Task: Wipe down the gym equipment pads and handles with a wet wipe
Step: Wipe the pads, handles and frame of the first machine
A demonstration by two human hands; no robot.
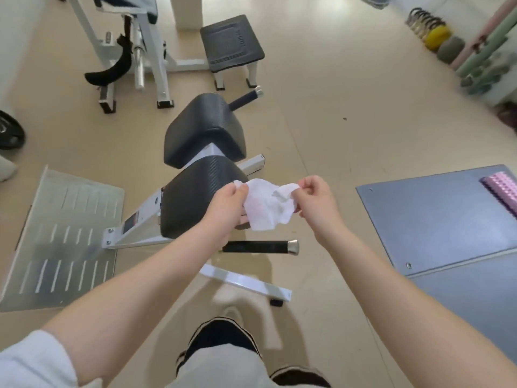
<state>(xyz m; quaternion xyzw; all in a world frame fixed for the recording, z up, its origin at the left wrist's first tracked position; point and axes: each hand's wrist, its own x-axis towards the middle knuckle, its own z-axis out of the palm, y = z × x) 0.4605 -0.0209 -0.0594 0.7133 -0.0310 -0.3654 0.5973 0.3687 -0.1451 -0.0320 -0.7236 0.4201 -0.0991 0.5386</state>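
A crumpled white wet wipe (265, 205) hangs between both hands, above the floor and just right of the near black pad (190, 197). My left hand (226, 208) pinches its left corner and my right hand (313, 200) pinches its right corner. A second black pad (204, 130) sits behind the first on the same white frame. One black handle with a chrome cap (260, 247) sticks out below the hands, another handle (246, 98) beyond the far pad. The wipe touches neither pad.
A metal foot plate (64, 236) lies at the left. A white machine with a black step pad (232, 43) stands behind. A grey mat (447, 219) with a pink roller (502, 189) lies at the right. A weight plate (8, 130) is at the far left.
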